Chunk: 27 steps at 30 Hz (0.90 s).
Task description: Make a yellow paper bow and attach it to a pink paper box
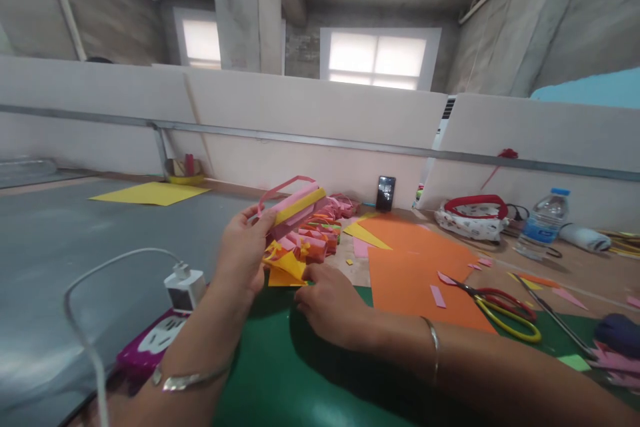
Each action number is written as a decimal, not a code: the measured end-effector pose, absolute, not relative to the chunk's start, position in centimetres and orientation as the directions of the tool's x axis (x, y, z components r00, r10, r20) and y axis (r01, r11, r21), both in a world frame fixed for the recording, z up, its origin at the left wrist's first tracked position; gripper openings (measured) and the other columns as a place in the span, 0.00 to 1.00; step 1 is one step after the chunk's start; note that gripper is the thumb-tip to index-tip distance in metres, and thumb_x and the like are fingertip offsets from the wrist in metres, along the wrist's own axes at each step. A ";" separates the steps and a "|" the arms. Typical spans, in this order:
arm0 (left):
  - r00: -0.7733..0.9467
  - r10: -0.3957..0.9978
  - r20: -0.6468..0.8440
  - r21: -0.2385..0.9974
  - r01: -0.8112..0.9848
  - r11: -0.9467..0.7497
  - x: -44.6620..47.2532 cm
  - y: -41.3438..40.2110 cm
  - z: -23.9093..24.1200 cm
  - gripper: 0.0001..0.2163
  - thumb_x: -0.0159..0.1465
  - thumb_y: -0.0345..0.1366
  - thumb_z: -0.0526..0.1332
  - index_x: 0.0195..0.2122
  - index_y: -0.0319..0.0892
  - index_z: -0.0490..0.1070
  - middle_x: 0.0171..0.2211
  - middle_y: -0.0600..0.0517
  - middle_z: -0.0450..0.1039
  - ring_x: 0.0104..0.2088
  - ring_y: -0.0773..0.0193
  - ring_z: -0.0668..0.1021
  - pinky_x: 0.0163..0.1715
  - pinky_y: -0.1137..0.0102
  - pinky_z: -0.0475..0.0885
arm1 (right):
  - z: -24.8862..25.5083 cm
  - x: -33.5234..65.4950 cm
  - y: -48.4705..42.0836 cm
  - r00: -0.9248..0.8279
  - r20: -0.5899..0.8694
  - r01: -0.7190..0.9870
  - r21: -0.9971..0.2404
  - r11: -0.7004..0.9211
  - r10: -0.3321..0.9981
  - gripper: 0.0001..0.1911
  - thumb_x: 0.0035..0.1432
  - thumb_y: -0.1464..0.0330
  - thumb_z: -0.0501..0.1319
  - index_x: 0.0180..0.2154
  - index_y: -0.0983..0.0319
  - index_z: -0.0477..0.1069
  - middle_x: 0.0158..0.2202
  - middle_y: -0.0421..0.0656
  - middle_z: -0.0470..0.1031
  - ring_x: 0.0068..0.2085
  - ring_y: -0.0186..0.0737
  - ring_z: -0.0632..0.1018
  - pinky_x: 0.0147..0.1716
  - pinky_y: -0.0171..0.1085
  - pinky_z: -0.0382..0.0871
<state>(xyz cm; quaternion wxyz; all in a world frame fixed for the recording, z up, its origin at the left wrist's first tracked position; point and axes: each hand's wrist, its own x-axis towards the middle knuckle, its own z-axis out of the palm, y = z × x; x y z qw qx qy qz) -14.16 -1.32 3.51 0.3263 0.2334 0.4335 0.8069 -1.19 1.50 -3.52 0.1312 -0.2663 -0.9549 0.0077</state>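
Note:
My left hand [240, 253] is closed on a pink paper basket [296, 205] with a yellow band and a thin looped pink handle, raised over the table. My right hand [330, 303] lies lower, its fingers curled against the edge of a yellow-orange folded paper [287, 268]. Its fingertips are partly hidden but appear to pinch that paper. Behind both hands is a heap of pink, orange and yellow folded paper pieces [320, 243]. Under my hands lies a green mat [280, 360].
Orange sheets [410, 267] lie to the right, with scissors [505, 310] on them. Further right are a water bottle [543, 227] and a white pouch [473, 220]. A phone [385, 193] leans at the back. A charger [185, 288] sits on a purple power strip [150, 343] at left.

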 end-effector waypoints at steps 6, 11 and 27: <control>-0.674 0.736 0.067 0.858 -0.338 -0.388 -14.2 -1.2 3.4 0.07 0.56 0.24 0.59 0.34 0.40 0.65 0.23 0.55 0.70 0.17 0.69 0.74 0.16 0.77 0.69 | -3.3 -2.4 2.8 -0.708 0.313 0.602 -0.202 0.773 0.633 0.11 0.57 0.73 0.53 0.37 0.64 0.73 0.40 0.48 0.72 0.42 0.43 0.71 0.38 0.38 0.62; -0.700 0.709 0.083 0.857 -0.314 -0.410 -14.1 -1.5 3.7 0.07 0.56 0.25 0.60 0.35 0.41 0.65 0.23 0.56 0.70 0.17 0.70 0.74 0.15 0.78 0.67 | -4.1 -4.0 5.1 -0.608 0.288 0.645 -0.365 0.672 0.740 0.08 0.54 0.67 0.59 0.37 0.63 0.70 0.38 0.46 0.73 0.39 0.41 0.72 0.35 0.36 0.61; -0.551 0.825 0.125 0.985 -0.030 -0.170 -15.3 -0.6 2.0 0.15 0.49 0.27 0.65 0.38 0.39 0.66 0.23 0.54 0.71 0.19 0.67 0.75 0.19 0.74 0.71 | -0.6 6.2 6.7 -0.535 -0.062 0.376 -0.911 0.172 0.842 0.08 0.56 0.67 0.56 0.27 0.63 0.61 0.22 0.38 0.69 0.20 0.26 0.69 0.20 0.28 0.61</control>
